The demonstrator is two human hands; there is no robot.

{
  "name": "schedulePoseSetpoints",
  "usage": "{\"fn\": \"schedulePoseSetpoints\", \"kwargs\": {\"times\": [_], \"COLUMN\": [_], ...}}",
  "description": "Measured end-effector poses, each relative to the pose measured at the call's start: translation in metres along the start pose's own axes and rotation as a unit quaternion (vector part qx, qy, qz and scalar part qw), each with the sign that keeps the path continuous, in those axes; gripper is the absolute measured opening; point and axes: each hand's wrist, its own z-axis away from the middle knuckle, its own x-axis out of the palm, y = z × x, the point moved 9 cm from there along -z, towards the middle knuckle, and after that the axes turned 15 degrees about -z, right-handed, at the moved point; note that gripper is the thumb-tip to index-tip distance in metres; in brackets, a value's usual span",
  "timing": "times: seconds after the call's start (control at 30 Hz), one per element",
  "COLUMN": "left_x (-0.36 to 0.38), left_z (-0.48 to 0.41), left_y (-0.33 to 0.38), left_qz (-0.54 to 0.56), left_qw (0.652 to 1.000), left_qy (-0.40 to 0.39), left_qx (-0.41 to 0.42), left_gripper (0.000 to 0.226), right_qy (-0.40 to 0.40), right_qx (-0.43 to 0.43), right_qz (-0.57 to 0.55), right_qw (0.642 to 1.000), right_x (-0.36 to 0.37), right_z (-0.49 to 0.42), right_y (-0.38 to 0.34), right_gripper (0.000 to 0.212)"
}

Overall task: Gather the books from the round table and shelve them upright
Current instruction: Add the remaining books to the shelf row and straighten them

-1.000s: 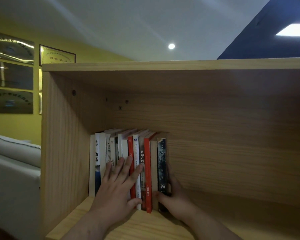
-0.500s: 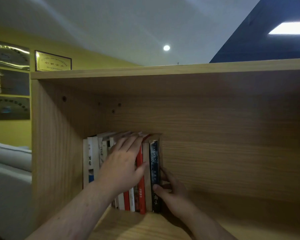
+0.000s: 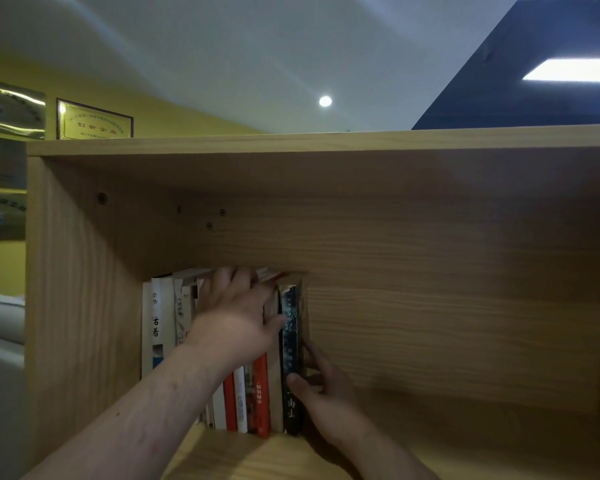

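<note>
A row of books (image 3: 257, 393) stands upright at the left end of a wooden shelf (image 3: 430, 341), with white, red and tan spines. A black book (image 3: 289, 327) is the rightmost one. My left hand (image 3: 238, 313) lies flat against the spines, fingers reaching over the tops of the middle books. My right hand (image 3: 321, 386) is at the right end of the row, thumb on the black book's spine and fingers along its outer cover. The round table is out of view.
The shelf's left side panel (image 3: 77, 306) stands close beside the books. To the right of the books the shelf board (image 3: 465, 445) is bare wood. A yellow wall with framed plaques (image 3: 94, 119) and a pale sofa (image 3: 0, 320) lie to the left.
My left hand has slid up from the lower spines to the tops of the books. My right hand stays against the black book. The view has shifted closer and slightly left.
</note>
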Motion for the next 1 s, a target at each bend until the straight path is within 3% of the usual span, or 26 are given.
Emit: {"fn": "schedulePoseSetpoints", "kwargs": {"times": [0.1, 0.2, 0.3, 0.4, 0.53, 0.8, 0.93, 1.0], "left_x": [0.002, -0.003, -0.010, -0.022, -0.017, -0.017, 0.004, 0.024], "left_z": [0.006, 0.016, 0.026, 0.033, 0.033, 0.040, 0.057, 0.068], "left_y": [-0.001, -0.002, -0.002, 0.009, 0.013, -0.005, -0.005, 0.004], "left_qz": [0.026, 0.069, 0.021, 0.017, 0.102, 0.230, 0.347, 0.355], "left_qw": [1.000, 0.996, 0.993, 0.993, 0.991, 0.966, 0.920, 0.914], "left_qy": [0.006, 0.051, 0.095, 0.110, 0.063, 0.047, 0.016, -0.028], "left_qx": [-0.013, -0.031, -0.060, -0.041, -0.053, -0.111, -0.183, -0.196], "left_gripper": [0.066, 0.060, 0.051, 0.058, 0.052, 0.041, 0.049, 0.049], "right_qy": [0.000, 0.003, -0.001, -0.001, 0.004, 0.004, 0.002, 0.000], "right_qx": [-0.010, -0.009, -0.013, -0.017, -0.017, -0.019, -0.013, -0.012], "right_qz": [-0.004, -0.006, -0.002, -0.003, -0.011, 0.002, 0.004, 0.011], "right_qw": [1.000, 1.000, 1.000, 1.000, 1.000, 1.000, 1.000, 1.000], "right_x": [-0.001, -0.002, -0.001, -0.002, -0.002, -0.002, -0.002, -0.002], "right_z": [-0.001, -0.001, 0.001, 0.001, 0.001, 0.000, 0.001, 0.001], "right_y": [0.001, 0.003, -0.001, 0.000, 0.000, -0.001, -0.002, -0.003], "right_gripper": [0.057, 0.054, 0.052, 0.054, 0.055, 0.054, 0.055, 0.056]}}
